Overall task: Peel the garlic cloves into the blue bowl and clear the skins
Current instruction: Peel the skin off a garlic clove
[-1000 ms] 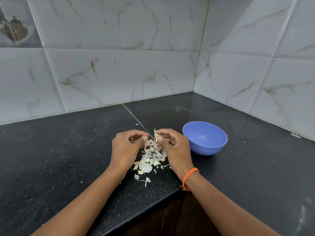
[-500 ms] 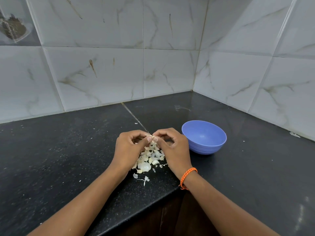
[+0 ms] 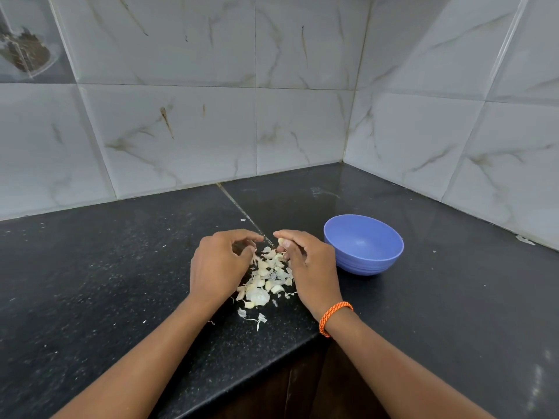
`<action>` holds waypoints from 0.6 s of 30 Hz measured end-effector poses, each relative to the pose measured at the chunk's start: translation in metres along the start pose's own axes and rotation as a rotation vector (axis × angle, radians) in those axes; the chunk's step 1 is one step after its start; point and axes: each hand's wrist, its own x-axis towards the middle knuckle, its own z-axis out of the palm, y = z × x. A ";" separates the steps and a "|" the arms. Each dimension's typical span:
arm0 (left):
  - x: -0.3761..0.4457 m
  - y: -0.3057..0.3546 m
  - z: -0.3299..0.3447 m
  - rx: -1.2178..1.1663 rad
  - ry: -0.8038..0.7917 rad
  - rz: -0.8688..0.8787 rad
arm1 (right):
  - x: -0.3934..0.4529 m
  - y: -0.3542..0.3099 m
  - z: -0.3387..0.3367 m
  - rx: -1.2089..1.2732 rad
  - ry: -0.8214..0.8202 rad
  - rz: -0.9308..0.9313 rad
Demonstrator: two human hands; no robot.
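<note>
Nearest the lower edge of the frame, both forearms reach in over the front edge of the speckled black stone countertop (image 3: 90, 282), the right wrist carrying an orange braided wristband (image 3: 334, 316). At centre frame lies a loose heap of pale papery garlic skins and cloves (image 3: 266, 279), uncleared, flanked by both hands. The left hand (image 3: 216, 264) hovers over the heap's left side with fingers curled; whether it holds a scrap of skin cannot be told. The right hand (image 3: 308, 264) pinches a small pale garlic clove (image 3: 282, 241) at its fingertips, just above the heap's far end. Just right of that hand stands the round blue plastic bowl (image 3: 363, 244), its visible interior showing no cloves. Judgement: peeling is at an early stage, with several cloves apparently left and all skins to clear. Beyond, white marble-patterned wall tiles (image 3: 211, 131) meet in a corner; nothing obstructs the short path from hand to bowl.
</note>
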 end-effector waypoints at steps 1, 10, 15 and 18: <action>0.000 0.000 -0.001 0.022 0.005 0.008 | 0.000 0.000 0.000 -0.072 -0.004 -0.027; 0.007 -0.011 -0.002 -0.065 -0.004 0.022 | -0.002 -0.010 -0.004 -0.331 -0.062 0.031; 0.013 -0.024 -0.001 -0.037 0.035 0.006 | 0.000 -0.010 -0.006 -0.405 -0.139 0.212; 0.013 -0.029 0.003 -0.055 -0.002 -0.028 | 0.007 -0.007 0.004 -0.424 -0.234 0.321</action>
